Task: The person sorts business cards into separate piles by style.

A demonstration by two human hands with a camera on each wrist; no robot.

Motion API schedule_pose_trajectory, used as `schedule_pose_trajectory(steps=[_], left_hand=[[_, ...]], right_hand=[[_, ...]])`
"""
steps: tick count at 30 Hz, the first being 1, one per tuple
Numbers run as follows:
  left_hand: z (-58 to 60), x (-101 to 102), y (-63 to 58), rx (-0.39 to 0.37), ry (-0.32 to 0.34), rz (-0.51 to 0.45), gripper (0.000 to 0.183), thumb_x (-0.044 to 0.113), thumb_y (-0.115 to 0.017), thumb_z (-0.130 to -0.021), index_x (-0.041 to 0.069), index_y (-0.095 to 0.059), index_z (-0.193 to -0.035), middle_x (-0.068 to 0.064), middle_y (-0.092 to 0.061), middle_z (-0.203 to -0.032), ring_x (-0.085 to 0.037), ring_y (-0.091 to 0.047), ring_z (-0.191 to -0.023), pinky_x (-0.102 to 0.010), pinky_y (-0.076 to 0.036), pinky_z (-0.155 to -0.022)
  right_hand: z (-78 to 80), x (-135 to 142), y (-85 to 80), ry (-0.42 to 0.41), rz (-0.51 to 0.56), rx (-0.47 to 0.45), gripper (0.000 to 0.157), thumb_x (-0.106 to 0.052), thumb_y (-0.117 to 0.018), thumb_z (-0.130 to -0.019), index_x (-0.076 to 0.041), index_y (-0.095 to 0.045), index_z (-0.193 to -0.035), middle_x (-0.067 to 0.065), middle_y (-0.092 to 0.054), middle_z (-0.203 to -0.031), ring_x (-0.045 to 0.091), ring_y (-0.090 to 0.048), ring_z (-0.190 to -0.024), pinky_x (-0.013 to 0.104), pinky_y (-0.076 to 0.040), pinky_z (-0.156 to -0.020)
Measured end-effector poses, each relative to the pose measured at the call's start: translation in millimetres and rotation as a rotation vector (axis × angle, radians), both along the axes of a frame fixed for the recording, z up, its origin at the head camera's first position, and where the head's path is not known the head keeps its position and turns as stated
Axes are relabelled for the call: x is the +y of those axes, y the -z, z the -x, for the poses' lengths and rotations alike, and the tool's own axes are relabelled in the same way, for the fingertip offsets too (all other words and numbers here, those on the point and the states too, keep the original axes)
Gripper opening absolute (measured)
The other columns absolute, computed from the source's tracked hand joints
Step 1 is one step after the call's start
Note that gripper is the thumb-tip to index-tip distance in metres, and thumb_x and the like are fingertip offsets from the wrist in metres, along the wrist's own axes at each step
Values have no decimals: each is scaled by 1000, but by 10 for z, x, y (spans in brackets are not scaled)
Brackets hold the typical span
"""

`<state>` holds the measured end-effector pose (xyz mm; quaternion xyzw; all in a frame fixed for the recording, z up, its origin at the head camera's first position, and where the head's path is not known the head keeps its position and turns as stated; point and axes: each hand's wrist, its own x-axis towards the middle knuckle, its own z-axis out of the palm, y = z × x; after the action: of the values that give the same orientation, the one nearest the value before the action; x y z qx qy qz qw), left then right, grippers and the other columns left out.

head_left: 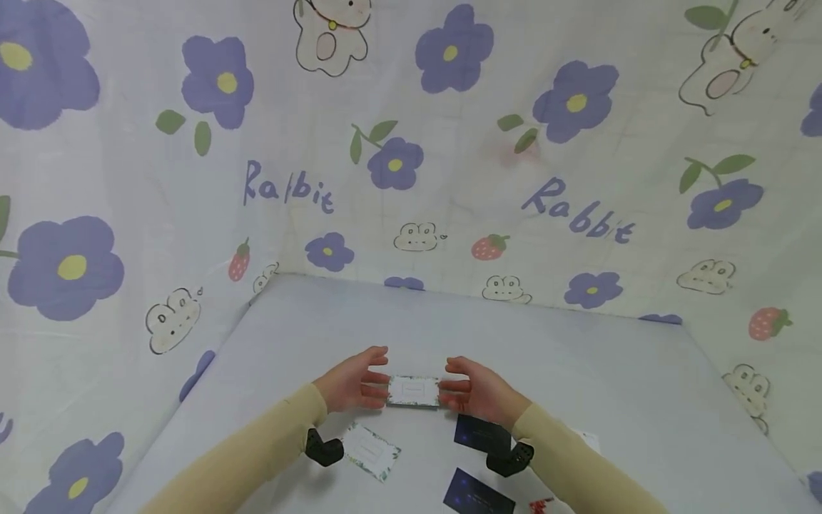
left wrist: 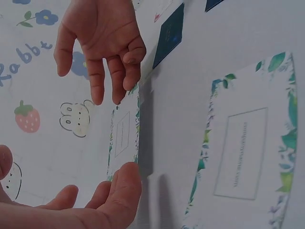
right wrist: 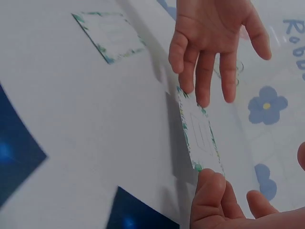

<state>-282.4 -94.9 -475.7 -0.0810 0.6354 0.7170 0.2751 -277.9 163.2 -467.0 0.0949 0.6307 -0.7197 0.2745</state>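
Note:
A white card (head_left: 413, 390) with a green leaf border and a small framed text spans the space between both hands. My left hand (head_left: 353, 382) has its fingertips at the card's left short edge, thumb raised away from it. At the opposite short edge are the fingertips of my right hand (head_left: 483, 391), its thumb lifted too. Both palms face each other, with the fingers fairly straight. In the left wrist view, the card (left wrist: 125, 136) bridges the two sets of fingertips and a shadow lies beside it.
Nearer me lies another leaf-bordered white card (head_left: 372, 451), set at a slant. Two dark blue cards, one by the right wrist (head_left: 475, 432) and one closer (head_left: 478, 492), lie to the right. A red-patterned piece (head_left: 541, 505) shows by the right sleeve. Printed fabric walls enclose the white table (head_left: 514, 335).

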Motion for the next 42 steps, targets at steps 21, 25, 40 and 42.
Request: schedule_pose_trajectory(steps=[21,25,40,42], left_hand=[[-383,23,51,7,56,-23,72,50,-49,-104,0,-36,-154,-30,-45,-148,-36,-61,-115,-48,-55,-99],[-393,22,68,3,55,-24,72,50,-49,-104,0,-36,-154,-30,-46,-148,-36,-61,-114,-47,-55,-98],[-388,10,100,6,61,-23,71,49,-49,-104,0,-36,-154,-31,-47,-147,-41,-60,-120,-48,-55,-97],[-385,9,109,7,65,-18,71,49,-49,-104,0,-36,-154,-30,-47,-146,-39,-61,-119,-46,-57,-95]], right_hand=[[-418,81,7,-21,-88,-22,58,-32,-49,-104,-1,-36,-152,23,-59,-132,17,-67,-88,24,-53,-72],[-427,85,19,-30,-102,-15,59,-33,-49,-105,0,-36,-152,24,-59,-134,17,-67,-89,24,-54,-73],[-432,85,36,-31,-84,-29,63,-33,-51,-103,1,-32,-153,20,-62,-126,16,-68,-87,25,-54,-71],[-431,85,37,-34,-82,-30,63,-32,-51,-103,2,-32,-153,19,-63,-125,16,-68,-87,25,-55,-71]])
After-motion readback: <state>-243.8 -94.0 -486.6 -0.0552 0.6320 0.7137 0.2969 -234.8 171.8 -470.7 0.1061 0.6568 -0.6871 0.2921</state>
